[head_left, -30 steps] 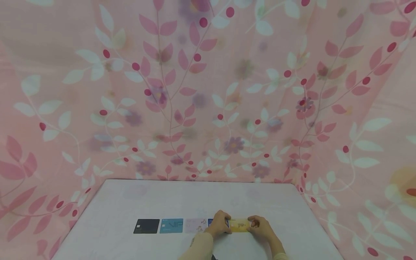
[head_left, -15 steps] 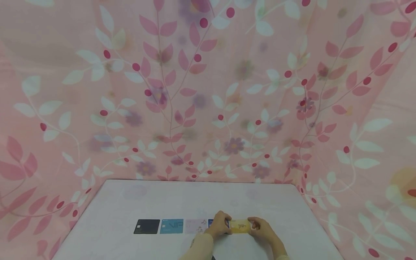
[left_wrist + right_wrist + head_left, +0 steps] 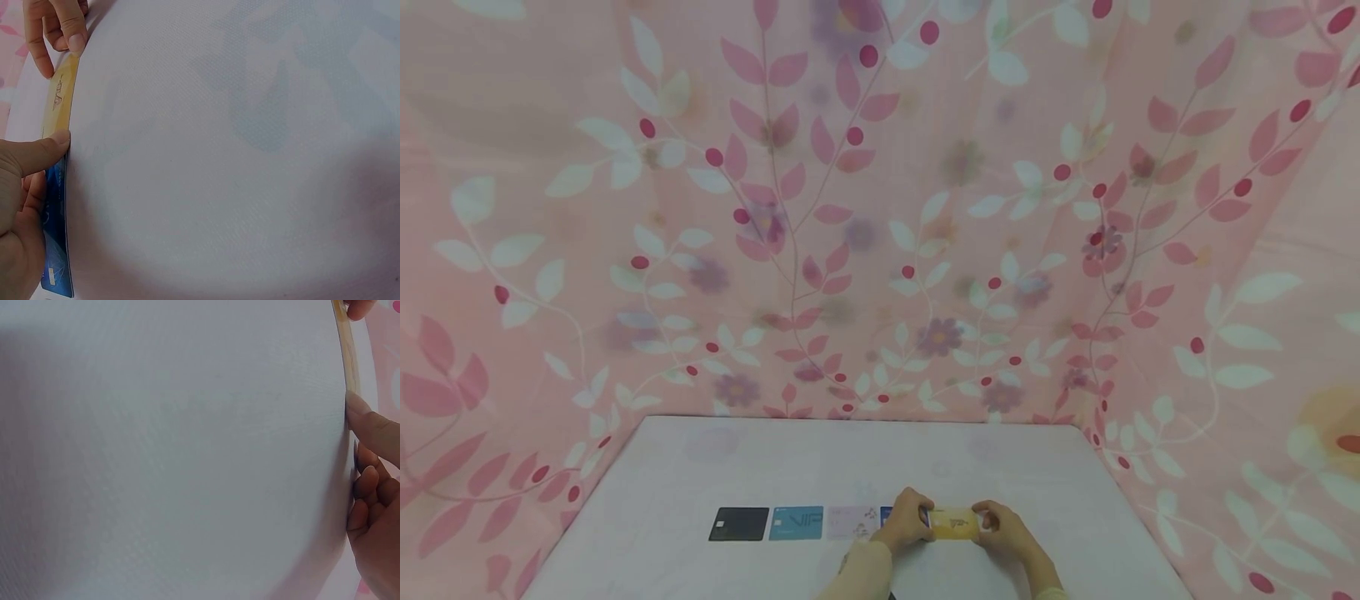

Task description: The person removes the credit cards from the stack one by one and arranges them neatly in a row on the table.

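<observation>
A gold card [image 3: 953, 523] lies at the right end of a row of cards, between my two hands. My left hand [image 3: 904, 523] pinches its left end, with the thumb at the near edge and a finger at the far edge. Beneath that hand is a dark blue card [image 3: 56, 219], largely covered in the head view but showing below the thumb in the left wrist view. My right hand [image 3: 1006, 530] pinches the gold card's right end, its other fingers curled in. The right wrist view shows the right thumb [image 3: 369, 422] on the card's near edge.
Leftward, the row continues with a pale card with a floral print [image 3: 852, 522], a teal VIP card [image 3: 796, 523] and a black card [image 3: 739, 524]. They lie flat on a white-covered table [image 3: 775, 458]. A pink leaf-patterned curtain [image 3: 850, 250] encloses the table's back and sides.
</observation>
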Motion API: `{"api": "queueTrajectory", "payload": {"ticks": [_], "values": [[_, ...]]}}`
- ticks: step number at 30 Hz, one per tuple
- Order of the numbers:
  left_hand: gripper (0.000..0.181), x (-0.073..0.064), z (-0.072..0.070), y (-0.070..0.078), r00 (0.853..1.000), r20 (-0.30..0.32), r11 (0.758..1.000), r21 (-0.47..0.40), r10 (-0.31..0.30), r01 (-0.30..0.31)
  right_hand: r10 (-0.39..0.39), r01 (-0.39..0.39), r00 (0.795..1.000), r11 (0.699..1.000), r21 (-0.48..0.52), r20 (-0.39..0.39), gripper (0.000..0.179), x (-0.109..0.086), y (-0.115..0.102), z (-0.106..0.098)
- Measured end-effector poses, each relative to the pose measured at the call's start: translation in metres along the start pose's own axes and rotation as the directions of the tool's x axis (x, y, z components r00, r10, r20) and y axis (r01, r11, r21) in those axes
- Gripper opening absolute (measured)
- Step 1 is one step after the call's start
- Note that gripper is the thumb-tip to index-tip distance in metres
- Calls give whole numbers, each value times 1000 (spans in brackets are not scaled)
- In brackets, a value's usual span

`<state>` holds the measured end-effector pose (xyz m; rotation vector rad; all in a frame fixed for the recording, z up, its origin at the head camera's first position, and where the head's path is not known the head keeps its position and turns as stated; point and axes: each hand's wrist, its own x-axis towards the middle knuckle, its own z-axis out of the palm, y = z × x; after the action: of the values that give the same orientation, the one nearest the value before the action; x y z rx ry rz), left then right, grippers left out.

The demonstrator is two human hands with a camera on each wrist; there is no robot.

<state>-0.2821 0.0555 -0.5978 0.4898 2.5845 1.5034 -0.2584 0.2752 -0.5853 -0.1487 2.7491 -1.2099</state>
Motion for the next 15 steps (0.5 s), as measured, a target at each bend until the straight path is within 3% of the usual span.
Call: {"api": "queueTrajectory", "payload": {"ticks": [15], "values": [[43,0,2,-1,1000,-5,1000,3,-7,7,-18,18,1000,1000,14,-21,41,-2,1,1]]}}
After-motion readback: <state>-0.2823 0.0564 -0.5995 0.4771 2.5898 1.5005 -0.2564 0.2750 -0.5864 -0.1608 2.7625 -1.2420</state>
